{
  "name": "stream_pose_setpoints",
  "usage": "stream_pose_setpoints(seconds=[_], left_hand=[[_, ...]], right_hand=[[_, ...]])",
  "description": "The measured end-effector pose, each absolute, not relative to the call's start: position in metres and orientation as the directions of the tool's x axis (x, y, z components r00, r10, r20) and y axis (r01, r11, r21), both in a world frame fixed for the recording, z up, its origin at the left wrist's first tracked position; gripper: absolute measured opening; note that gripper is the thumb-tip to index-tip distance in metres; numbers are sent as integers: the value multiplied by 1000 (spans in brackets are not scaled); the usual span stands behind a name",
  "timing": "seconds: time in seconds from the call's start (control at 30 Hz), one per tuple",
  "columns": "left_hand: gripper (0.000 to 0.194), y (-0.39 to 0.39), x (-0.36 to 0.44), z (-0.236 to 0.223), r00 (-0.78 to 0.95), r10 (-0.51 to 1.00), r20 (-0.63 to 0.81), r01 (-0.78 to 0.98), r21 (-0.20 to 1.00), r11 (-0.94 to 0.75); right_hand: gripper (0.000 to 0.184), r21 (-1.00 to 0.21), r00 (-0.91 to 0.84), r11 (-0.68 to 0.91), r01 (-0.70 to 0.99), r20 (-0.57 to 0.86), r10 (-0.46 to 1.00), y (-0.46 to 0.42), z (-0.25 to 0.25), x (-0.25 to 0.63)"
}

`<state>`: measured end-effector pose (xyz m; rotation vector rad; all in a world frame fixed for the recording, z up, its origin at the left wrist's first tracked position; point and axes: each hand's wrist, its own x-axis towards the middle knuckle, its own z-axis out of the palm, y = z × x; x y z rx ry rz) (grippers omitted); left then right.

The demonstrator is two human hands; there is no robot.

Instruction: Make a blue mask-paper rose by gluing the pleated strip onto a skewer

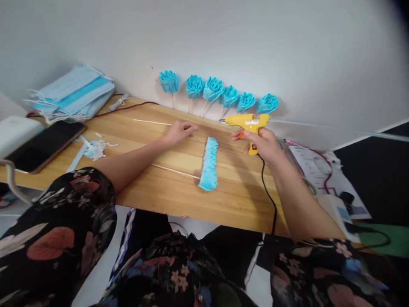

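A yellow hot glue gun (pixel 252 122) is in my right hand (pixel 266 143), its nozzle pointing left and its black cord trailing off the table's front. My left hand (pixel 181 131) hovers over the table with its fingers curled together; whether anything is between them is hidden. Behind that hand, a thin wooden stick (pixel 151 122) lies with one end out of sight. Between my hands and nearer to me is a pleated blue strip (pixel 209 164), which a second stick (pixel 175 171) meets at its lower left edge.
Several blue flowers on sticks (pixel 212 88) lean against the wall. On the left are a stack of face masks (pixel 75 91), a phone (pixel 44 145), a white box (pixel 17 134) and cut scraps (pixel 94 149). Papers (pixel 319 170) and cords lie on the right.
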<state>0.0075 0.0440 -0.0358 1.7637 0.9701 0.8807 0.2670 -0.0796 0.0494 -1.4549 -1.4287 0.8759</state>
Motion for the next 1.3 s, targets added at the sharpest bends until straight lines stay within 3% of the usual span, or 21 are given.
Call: stream_pose_setpoints(seconds=[0.23,0.4,0.8,1.3], left_hand=[[37,43,5,-37,516,841,161,373,842,-391],[38,44,8,-41,579,794,186,391,791,-471],[33,44,7,-47,582,786,211,435,736,-519],[32,41,7,-41,587,792,167,445,751,-488]], right_hand=[[37,-988,246,-77,135,-42,968,-78,-11,270],[38,-998,242,-69,7,-65,968,-81,-36,274],[48,-959,154,-126,254,-89,984,-89,-24,281],[48,-964,128,-117,241,-88,988,-87,-28,288]])
